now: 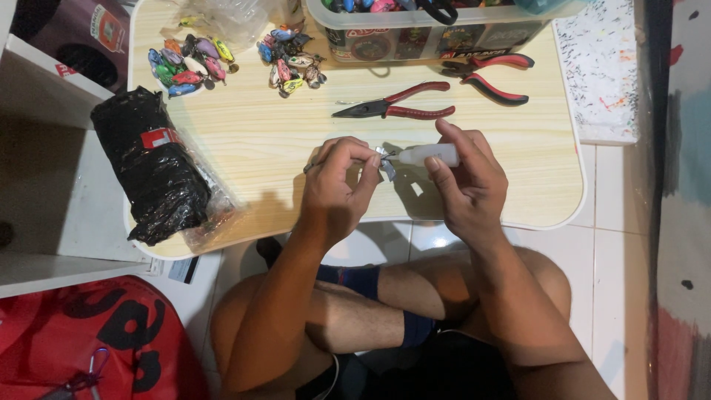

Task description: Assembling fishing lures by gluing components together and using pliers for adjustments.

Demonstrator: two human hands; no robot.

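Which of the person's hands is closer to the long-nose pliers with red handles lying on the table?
Left. The left hand sits just below the long-nose pliers, under their tip. The right hand, holding a small white tube, is below their handle ends and slightly farther off.

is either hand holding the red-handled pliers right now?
No: both red-handled pliers lie on the table, while the left hand pinches a small metal piece and the right hand holds a small white tube.
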